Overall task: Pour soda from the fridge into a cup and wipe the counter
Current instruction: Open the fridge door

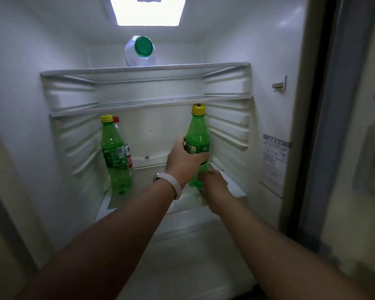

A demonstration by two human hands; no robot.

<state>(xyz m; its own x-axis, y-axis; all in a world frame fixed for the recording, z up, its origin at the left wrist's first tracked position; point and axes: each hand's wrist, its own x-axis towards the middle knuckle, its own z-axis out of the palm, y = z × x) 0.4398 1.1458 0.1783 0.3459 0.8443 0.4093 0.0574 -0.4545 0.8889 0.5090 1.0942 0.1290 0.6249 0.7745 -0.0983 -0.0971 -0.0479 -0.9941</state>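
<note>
Soda bottle (198, 131) near upright, cap (198, 109) uppermost; left hand (182, 161) grips its middle.

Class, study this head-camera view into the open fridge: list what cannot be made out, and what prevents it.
All in the head view:
1. Red-capped bottle: mostly hidden behind the standing green bottle.
2. Held green bottle: label partly covered by the left hand, lower end partly by the right hand.
3. Wall sticker: print too small and blurred.
4. Cup and counter: outside the frame.
</note>
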